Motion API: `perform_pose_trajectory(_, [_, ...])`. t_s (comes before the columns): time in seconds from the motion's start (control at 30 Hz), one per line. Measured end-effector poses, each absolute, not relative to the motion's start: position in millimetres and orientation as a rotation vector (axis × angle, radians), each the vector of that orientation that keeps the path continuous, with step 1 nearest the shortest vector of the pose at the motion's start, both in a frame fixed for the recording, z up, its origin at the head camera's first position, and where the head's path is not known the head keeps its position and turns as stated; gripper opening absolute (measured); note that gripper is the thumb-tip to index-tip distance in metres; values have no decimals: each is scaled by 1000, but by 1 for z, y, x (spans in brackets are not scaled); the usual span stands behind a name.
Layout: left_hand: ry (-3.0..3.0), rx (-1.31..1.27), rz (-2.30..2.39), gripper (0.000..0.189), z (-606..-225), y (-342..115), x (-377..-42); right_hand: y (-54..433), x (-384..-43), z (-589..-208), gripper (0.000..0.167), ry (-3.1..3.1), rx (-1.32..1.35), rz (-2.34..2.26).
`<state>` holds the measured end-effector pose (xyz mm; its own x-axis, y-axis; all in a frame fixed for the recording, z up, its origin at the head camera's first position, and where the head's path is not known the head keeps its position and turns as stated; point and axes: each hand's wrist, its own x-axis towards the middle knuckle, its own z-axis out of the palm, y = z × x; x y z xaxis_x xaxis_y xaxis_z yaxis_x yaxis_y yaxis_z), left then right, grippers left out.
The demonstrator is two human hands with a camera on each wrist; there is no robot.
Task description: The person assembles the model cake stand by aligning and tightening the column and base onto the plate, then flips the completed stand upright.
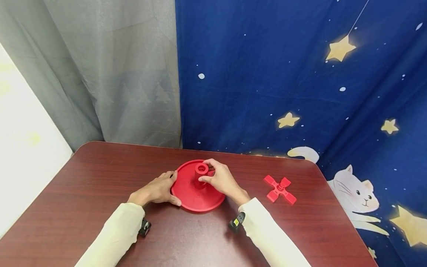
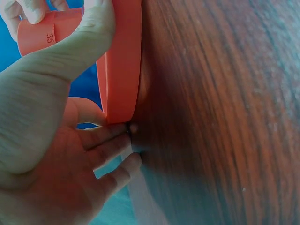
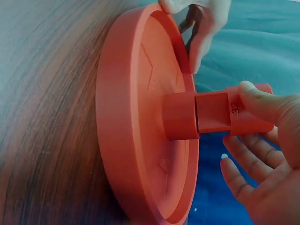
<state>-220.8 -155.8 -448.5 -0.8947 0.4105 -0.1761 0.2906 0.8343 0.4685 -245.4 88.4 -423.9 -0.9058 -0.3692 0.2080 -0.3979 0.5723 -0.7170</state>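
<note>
A red round base with a raised rim [image 1: 186, 191] lies on the table, a short post [image 3: 179, 117] standing at its centre. On top of the post is a red hollow cylinder [image 1: 201, 170] with a narrower flat-sided section and the number 32 [image 3: 236, 108] facing the right wrist view. My right hand [image 1: 225, 181] pinches this cylinder between thumb and fingers. Spread around the left side of the rim, my left hand [image 1: 159, 189] holds the base, thumb at the near edge and fingers at the far left. The left wrist view shows 35 on the cylinder [image 2: 35, 37].
A red four-armed cross piece [image 1: 274, 195] with a stub at its centre lies to the right on the dark wooden table [image 1: 110, 178]. Behind the table hang a grey curtain [image 1: 133, 74] and a blue one [image 1: 233, 74] with stars.
</note>
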Motion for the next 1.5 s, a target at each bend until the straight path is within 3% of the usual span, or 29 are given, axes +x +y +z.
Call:
perform_pose_trajectory(0.27, [2746,546,653,117,-447,-156,-220,87,-243,-422,49,-2789,632,1013])
perform_pose_trajectory(0.53, [2743,527,666,117,-447,-157,-219,91,-246,-424,69,-2782,746,1234])
perform_pose_trajectory(0.87, [2738,518,679,117,-449,-156,-220,94,-247,-422,62,-2695,815,1611])
perform_pose_trajectory(1.5, [2744,526,651,118,-447,-155,-218,91,-246,-423,51,-2712,647,1404])
